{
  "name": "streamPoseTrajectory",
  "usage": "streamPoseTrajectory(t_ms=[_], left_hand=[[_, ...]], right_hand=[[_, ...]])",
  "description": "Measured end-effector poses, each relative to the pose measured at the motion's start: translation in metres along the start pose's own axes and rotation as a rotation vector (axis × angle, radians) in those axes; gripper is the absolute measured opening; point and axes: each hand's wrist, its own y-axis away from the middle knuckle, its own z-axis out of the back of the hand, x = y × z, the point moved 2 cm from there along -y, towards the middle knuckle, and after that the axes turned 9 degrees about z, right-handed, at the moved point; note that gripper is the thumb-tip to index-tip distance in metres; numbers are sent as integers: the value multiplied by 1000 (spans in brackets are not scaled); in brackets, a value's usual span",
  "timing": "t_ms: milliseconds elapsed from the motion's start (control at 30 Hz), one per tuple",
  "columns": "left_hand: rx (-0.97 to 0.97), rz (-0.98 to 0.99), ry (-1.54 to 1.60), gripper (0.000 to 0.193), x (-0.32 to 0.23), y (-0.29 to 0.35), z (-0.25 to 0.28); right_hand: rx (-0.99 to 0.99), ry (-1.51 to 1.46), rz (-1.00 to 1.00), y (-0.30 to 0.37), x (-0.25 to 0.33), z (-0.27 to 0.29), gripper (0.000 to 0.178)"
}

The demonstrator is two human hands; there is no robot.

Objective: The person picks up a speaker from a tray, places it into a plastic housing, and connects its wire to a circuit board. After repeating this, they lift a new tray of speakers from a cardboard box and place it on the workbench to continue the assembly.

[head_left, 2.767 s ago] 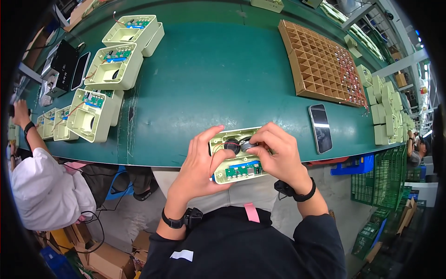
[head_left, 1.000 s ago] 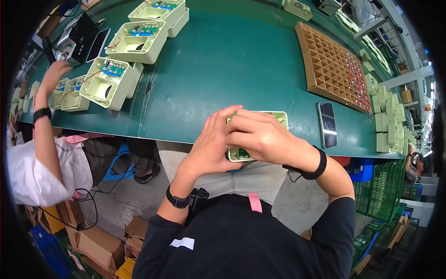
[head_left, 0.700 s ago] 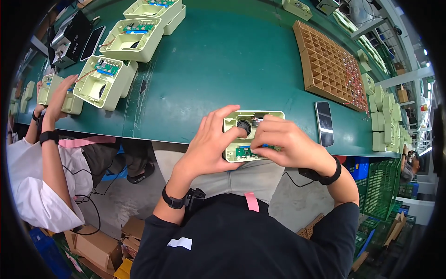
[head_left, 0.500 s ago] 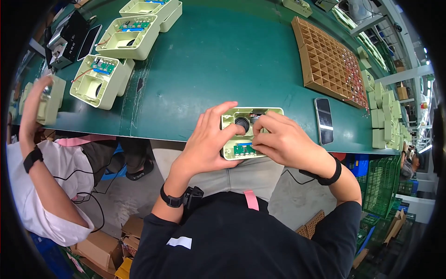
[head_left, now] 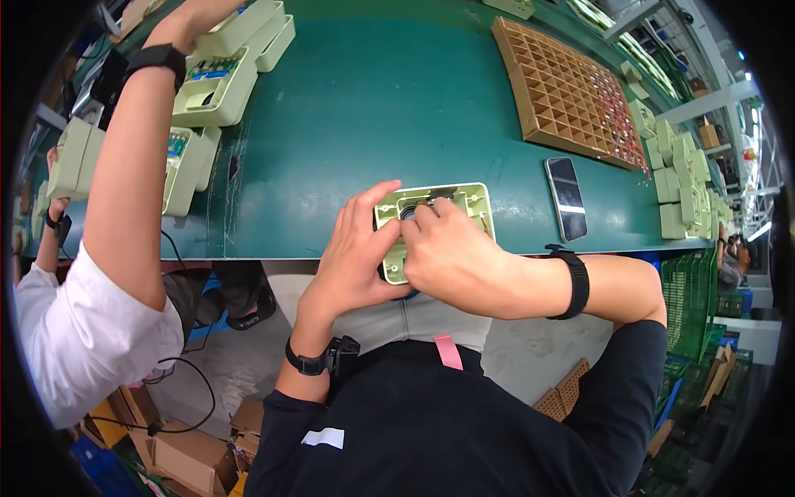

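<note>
A pale green plastic housing [head_left: 480, 199], its open side up, is at the table's front edge. My left hand [head_left: 352, 253] grips its left side, with the thumb reaching in over the wall. Curled inside the housing are the fingers of my right hand [head_left: 451, 253]; what they hold, if anything, is hidden. Beside the fingertips, part of a round black speaker [head_left: 407, 212] shows. My right hand covers the lower part of the housing.
Similar housings with green circuit boards [head_left: 217, 69] stand at the left, where a co-worker's arm [head_left: 132, 174] reaches across. On the right lie a phone [head_left: 566, 199] and a divided cardboard tray [head_left: 555, 91] with small red-wired parts. More housings [head_left: 681, 178] are stacked at the far right.
My right hand has turned and moved left over the housing, covering the circuit board seen before. The co-worker's arm has swung up toward the far housings. The whole view has shifted slightly.
</note>
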Motion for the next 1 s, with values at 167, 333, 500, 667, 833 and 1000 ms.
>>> streamPoseTrajectory(t_ms=[167, 333, 500, 667, 833, 1000], left_hand=[[3, -8, -19, 56, -1, -2, -2], [9, -4, -24, 57, -2, -3, -1], [12, -1, -34, 59, -3, -2, 1], [32, 21, -27, 61, -5, -3, 0], [36, 7, -25, 63, -7, -5, -2], [20, -3, -39, 63, -7, -3, -4]], right_hand=[[-42, 53, -76, 4, 6, -8, 14], [-133, 13, -119, 10, 9, -8, 15], [-252, 38, -203, 14, 17, -15, 16], [-253, -17, -240, 16, 14, -21, 17], [-265, -84, -274, 6, 7, -22, 15], [-246, -98, -238, 1, 2, -20, 15]])
